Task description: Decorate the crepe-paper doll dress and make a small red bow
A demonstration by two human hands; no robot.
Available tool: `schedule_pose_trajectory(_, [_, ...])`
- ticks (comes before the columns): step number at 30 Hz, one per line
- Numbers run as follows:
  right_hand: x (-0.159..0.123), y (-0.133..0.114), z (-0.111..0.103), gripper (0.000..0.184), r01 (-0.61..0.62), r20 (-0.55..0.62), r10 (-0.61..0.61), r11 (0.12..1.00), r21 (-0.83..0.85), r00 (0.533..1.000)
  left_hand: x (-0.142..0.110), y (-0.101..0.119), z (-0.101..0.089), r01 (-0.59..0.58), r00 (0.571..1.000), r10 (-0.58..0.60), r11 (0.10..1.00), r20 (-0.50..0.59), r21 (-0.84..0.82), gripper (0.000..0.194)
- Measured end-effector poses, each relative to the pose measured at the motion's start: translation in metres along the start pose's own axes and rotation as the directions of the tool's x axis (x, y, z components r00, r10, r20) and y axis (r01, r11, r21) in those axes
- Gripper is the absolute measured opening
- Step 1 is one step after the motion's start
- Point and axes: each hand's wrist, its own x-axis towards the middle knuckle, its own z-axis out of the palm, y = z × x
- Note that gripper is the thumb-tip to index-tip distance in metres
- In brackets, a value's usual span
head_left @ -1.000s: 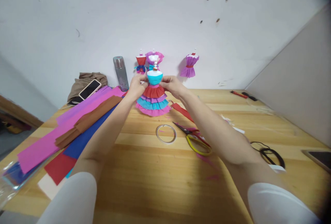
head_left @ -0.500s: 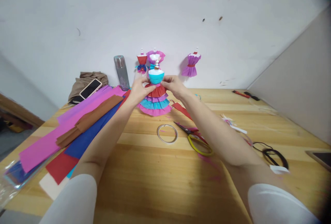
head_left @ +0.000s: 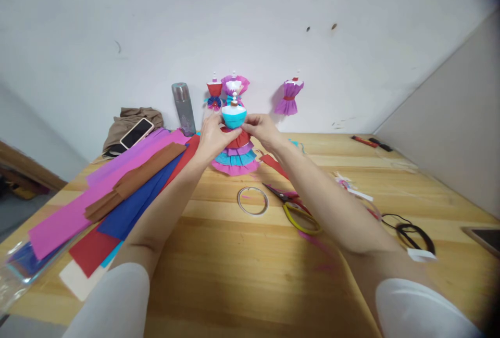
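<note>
A miniature dress form [head_left: 234,117] with a turquoise bodice stands upright on the wooden table. Its layered skirt [head_left: 236,158] has ruffled tiers in red, purple, turquoise and pink. My left hand [head_left: 214,138] is closed around the left side of the waist, thumb across the front. From the right, my right hand [head_left: 264,130] pinches the waist just under the bodice. Part of the red tier is hidden by my fingers. Nearer to me lie a roll of thin tape or wire [head_left: 253,214] and yellow-handled scissors [head_left: 300,221].
Strips of coloured crepe paper [head_left: 128,192] spread over the left side, with a phone [head_left: 137,134] behind. A grey flask [head_left: 183,111] and other small dress forms [head_left: 289,99] stand by the wall. A black cord [head_left: 420,236] and markers [head_left: 365,141] lie at right.
The dress form has shifted and turned slightly to the left in my hands. My left thumb has moved a little to the right across the waist.
</note>
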Motion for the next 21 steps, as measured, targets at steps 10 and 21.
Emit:
schedule_pose_trajectory(10, [-0.031,-0.007,-0.005,0.013,0.075,0.055,-0.073,0.997,-0.029,0.996,-0.019,-0.001,-0.033,-0.116,0.984,0.108,0.992,0.141,0.048,0.041])
schedule_pose_trajectory(21, [-0.105,-0.016,0.011,0.014,0.312,0.135,-0.286,0.915,-0.255,0.949,-0.068,-0.029,-0.064,-0.545,0.835,0.509,0.817,0.208,0.189,0.068])
